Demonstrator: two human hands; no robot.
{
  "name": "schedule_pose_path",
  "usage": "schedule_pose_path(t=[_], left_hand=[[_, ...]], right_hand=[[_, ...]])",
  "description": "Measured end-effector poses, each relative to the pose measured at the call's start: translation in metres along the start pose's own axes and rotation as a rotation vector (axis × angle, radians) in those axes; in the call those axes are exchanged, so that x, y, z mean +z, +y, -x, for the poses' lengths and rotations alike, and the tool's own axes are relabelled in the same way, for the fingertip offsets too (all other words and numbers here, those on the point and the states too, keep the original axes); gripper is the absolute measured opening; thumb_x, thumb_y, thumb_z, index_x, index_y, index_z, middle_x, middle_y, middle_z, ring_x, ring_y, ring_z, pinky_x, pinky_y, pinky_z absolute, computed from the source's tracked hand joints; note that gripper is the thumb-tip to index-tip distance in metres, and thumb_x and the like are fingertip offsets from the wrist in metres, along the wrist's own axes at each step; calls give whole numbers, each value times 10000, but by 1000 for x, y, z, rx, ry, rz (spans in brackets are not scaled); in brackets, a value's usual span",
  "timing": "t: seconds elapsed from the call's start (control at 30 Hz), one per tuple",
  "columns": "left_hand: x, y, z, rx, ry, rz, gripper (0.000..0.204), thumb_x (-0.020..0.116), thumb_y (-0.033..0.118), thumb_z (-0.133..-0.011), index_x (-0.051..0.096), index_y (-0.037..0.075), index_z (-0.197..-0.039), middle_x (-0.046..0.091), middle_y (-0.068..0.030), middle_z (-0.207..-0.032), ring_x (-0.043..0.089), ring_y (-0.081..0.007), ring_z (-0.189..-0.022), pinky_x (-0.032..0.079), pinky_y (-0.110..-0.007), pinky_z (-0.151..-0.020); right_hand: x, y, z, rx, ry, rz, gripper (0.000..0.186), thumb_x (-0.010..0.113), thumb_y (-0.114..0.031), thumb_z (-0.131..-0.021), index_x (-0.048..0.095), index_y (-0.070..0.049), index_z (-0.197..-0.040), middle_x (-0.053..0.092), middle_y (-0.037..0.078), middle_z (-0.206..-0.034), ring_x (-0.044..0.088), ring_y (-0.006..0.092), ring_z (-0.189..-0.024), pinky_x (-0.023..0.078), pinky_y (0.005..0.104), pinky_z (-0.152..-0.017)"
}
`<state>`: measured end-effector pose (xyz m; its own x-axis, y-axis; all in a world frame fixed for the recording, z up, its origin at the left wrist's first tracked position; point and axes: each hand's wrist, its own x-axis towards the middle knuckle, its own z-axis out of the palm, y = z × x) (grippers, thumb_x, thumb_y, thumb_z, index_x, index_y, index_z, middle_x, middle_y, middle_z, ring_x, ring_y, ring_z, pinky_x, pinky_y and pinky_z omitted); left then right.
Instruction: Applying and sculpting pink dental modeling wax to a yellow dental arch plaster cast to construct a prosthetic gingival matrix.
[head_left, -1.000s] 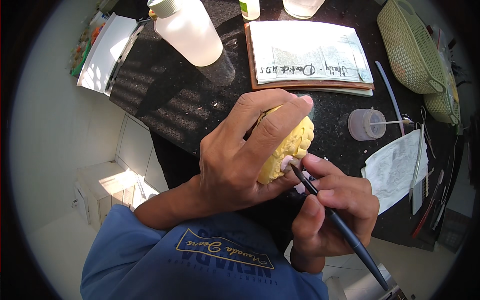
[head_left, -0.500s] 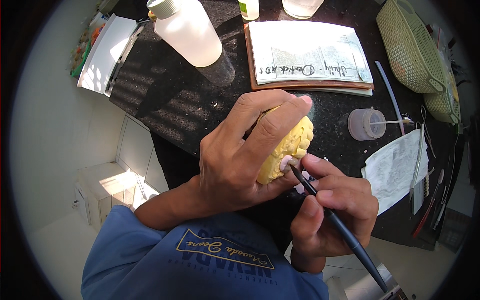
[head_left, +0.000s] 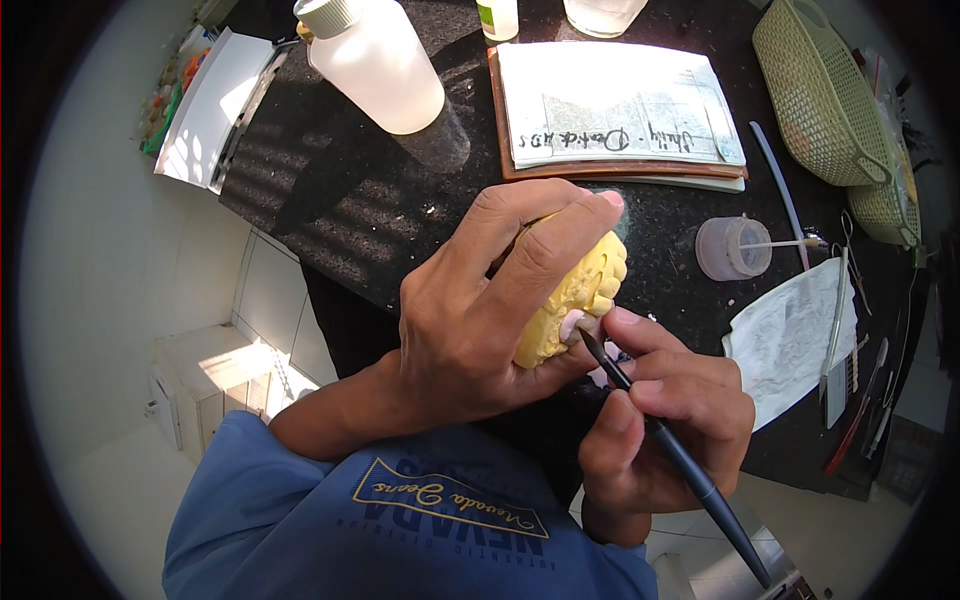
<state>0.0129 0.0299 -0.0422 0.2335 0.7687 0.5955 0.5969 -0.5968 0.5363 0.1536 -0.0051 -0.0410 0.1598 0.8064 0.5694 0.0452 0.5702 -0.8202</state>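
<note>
My left hand (head_left: 470, 290) is wrapped round a yellow plaster dental model (head_left: 596, 275), holding it tilted with its row of teeth toward the right. On the model's near side sits a small pinkish-white patch (head_left: 573, 326). Between the thumb and fingers of my right hand (head_left: 670, 410) is a slim dark brush (head_left: 690, 470) with a pointed black tip. That tip meets the model at or right beside the pinkish patch; exact contact is too small to tell. My left fingers hide much of the model.
A black speckled table (head_left: 350, 200) carries a white bottle (head_left: 385, 65), a notepad (head_left: 620, 105) and a small cloudy jar (head_left: 733, 248) with a thin stick across it. To the right lie a crumpled white cloth (head_left: 785, 335), metal tools (head_left: 834, 320) and a green basket (head_left: 820, 90).
Almost nothing differs. My right hand and the brush's rear end have shifted very slightly left; the model stays in my left hand.
</note>
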Motion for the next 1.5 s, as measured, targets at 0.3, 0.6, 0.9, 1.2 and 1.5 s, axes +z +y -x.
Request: schedule_pose_path(t=[0.3, 0.6, 0.9, 1.2, 1.5], left_hand=[[2, -2, 0, 36, 32, -11, 493, 739, 194, -751, 579, -14, -1168, 617, -155, -1061, 634, -282, -913, 546, -338, -730], [0, -2, -1, 13, 15, 13, 409, 692, 144, -801, 576, -59, -1138, 637, -188, -1066, 628, -303, -933, 534, -346, -770], [4, -6, -1, -6, 36, 106, 464, 714, 141, -729, 581, -45, -1132, 629, -190, -1033, 647, -296, -894, 549, -335, -724], [5, -8, 0, 30, 59, 73, 567, 782, 190, -669, 576, -15, -1156, 617, -166, -1040, 651, -300, -914, 562, -331, -698], [1, -2, -2, -34, 34, 117, 381, 668, 130, -792, 581, -74, -1103, 640, -208, -1032, 646, -278, -872, 534, -327, -748]], right_hand=[[-4, -2, 2, -1, -139, 137, 218, 644, -101, -844, 483, 13, -937, 556, 155, -796, 657, 275, -786, 582, 444, -813], [-5, -2, 4, 18, -108, 116, 225, 631, -91, -834, 465, 10, -947, 518, 141, -810, 660, 297, -791, 578, 441, -826], [-12, 1, 1, -63, -203, 82, 229, 629, -90, -830, 461, 6, -952, 516, 146, -818, 661, 362, -870, 569, 438, -850], [-10, -1, -3, -93, -252, 173, 217, 638, -95, -827, 485, 0, -948, 548, 144, -803, 668, 352, -880, 571, 411, -832], [-16, -2, -2, -101, -288, 164, 210, 632, -94, -829, 482, 4, -941, 548, 153, -806, 667, 347, -872, 564, 426, -835]])
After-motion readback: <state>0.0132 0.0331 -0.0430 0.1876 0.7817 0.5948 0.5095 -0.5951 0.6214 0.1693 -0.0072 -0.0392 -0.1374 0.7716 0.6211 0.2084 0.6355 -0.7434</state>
